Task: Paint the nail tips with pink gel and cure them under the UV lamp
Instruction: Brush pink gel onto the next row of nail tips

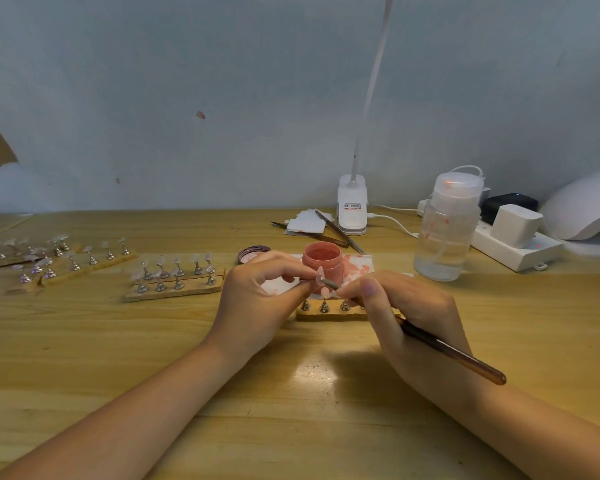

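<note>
Left hand [257,296] pinches a small metal stand carrying a nail tip [320,276], fingers curled round it, raised just above the table. Right hand [406,313] grips a brush [444,348] like a pen; dark reddish handle trails back toward the right forearm, bristle end touches the nail tip.

Directly behind the hands: open pot of pink gel [322,259], sitting on a white paper sheet [359,265] blotched pink. Its lid [253,253] lies just left of the pot. Below the hands, a wooden strip [329,315] with a row of metal stands, partly hidden by the right hand.

Left of centre, two more wooden strips [175,287] bearing stands with nail tips; further left, another cluster of strips and stands [56,263], somewhat blurred.

Back of the table: tweezers [340,232] lying across white pads, a clip-on lamp base [352,209] with its white neck rising out of view. Right of it, a clear pump bottle [445,226] with pink smears. Beyond, a white power strip [515,247] with a plug block, and the white domed UV lamp [586,206] at the far right edge.

Surface: light wooden table [153,358], glossy, with a bright glare patch between the wrists. Wall [222,98] behind is pale grey-blue, with a few small pink marks.
</note>
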